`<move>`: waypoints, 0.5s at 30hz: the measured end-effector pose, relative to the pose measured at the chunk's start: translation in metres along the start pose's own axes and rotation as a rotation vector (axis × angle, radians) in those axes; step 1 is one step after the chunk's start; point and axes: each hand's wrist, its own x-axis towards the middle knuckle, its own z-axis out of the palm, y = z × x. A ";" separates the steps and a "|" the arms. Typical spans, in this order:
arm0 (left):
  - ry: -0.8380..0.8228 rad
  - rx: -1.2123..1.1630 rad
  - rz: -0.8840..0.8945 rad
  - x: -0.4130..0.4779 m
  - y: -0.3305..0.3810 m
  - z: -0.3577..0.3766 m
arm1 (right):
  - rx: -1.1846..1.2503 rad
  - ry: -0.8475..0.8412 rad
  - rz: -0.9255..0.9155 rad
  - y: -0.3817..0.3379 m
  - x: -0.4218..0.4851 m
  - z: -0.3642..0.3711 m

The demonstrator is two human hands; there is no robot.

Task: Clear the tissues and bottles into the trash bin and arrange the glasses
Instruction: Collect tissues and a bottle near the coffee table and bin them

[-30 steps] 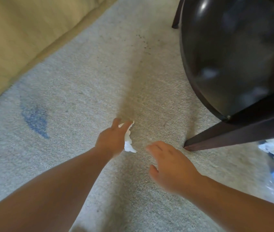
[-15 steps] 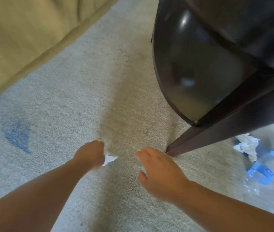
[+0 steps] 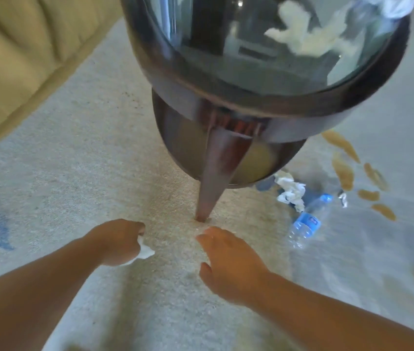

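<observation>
Next litter lies right of the free hand.
Left hand fisted on a tissue; right hand, spread and empty, is nearer the crumpled tissue and water bottle, whose long axis points away toward the upper right on the carpet.

Carpet: table leg, crumpled tissue, plastic bottle. Glass tabletop: tissue.

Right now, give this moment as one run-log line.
left hand: shut on white crumpled tissue | right hand: open, empty | clear plastic bottle: on carpet
</observation>
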 end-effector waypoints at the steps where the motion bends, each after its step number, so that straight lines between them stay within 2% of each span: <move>1: -0.018 0.018 0.002 -0.017 0.013 -0.008 | 0.011 -0.013 0.009 -0.001 -0.018 -0.010; 7: 0.120 0.137 -0.015 -0.126 0.077 -0.072 | 0.062 0.002 0.016 -0.016 -0.109 -0.105; 15: 0.107 0.126 -0.070 -0.228 0.161 -0.154 | 0.109 0.051 0.005 -0.013 -0.192 -0.230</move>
